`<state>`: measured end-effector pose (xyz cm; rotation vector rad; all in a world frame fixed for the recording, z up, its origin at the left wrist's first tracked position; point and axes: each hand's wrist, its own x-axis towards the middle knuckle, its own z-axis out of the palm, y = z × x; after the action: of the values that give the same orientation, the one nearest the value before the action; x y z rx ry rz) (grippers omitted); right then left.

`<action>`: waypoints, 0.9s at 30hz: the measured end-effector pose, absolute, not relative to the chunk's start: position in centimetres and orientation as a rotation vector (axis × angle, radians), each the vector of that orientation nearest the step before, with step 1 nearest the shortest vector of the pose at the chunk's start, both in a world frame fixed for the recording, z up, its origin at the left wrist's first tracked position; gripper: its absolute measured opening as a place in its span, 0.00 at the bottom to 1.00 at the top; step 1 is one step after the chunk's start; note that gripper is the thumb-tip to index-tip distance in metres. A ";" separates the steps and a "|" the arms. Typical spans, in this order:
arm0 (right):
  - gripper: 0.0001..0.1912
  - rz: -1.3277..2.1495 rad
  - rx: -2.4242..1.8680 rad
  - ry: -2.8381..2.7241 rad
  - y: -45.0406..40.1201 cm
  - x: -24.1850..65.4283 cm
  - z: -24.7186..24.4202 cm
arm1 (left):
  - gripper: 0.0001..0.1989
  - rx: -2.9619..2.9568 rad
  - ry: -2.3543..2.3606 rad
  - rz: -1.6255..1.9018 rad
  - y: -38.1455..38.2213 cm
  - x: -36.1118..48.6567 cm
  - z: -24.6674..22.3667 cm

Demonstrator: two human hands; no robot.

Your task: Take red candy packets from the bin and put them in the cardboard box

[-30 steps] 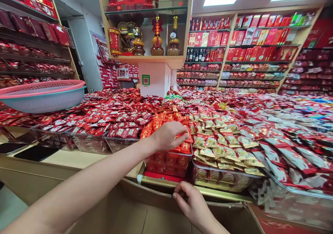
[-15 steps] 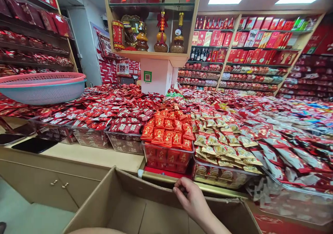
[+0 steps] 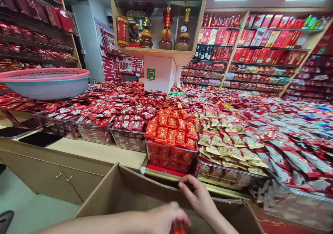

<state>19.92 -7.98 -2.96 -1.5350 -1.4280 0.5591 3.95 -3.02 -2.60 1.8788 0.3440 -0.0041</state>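
My left hand (image 3: 169,217) reaches in from the lower left over an open cardboard box (image 3: 140,182). Its fingers are wrapped round a red packet (image 3: 179,228), partly hidden at the bottom edge and blurred. My right hand (image 3: 195,192) is at the box's far rim, thumb and fingers curled over the edge and pinching it. Just beyond stands a clear bin with red-orange packets (image 3: 171,137) bearing gold characters. Beside it on the right is a bin of gold and white packets (image 3: 226,147).
Two dark flat devices (image 3: 40,138) lie on the counter (image 3: 91,150) at left. Pink and blue baskets (image 3: 47,85) rest on heaped packets. A glass-shelved cabinet (image 3: 156,52) stands above the middle. Larger red and white packets (image 3: 299,157) fill a bin at right.
My left hand has come in from the bottom edge over the box, with a red packet in it. My right hand remains at the rim. The view has shifted slightly.
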 end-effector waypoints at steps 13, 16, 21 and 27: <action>0.13 1.099 -1.120 -0.862 -7.6 16.4 -1.7 | 0.40 1.779 0.577 0.594 -1.1 3.2 1.3; 0.13 1.106 -1.097 -0.821 -7.3 17.4 -2.3 | 0.35 1.459 0.578 0.452 -0.7 2.7 0.9; 0.13 1.099 -1.079 -0.826 -7.4 18.0 -2.3 | 0.28 1.313 0.584 0.383 -0.2 2.4 1.2; 0.13 1.067 -1.166 -0.874 -7.7 17.0 -2.2 | 0.17 1.403 0.504 0.399 -0.9 2.2 1.4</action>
<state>16.98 -7.73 -2.21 -1.1664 -0.8744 1.0665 2.15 -0.90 1.42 1.4028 0.5042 0.3993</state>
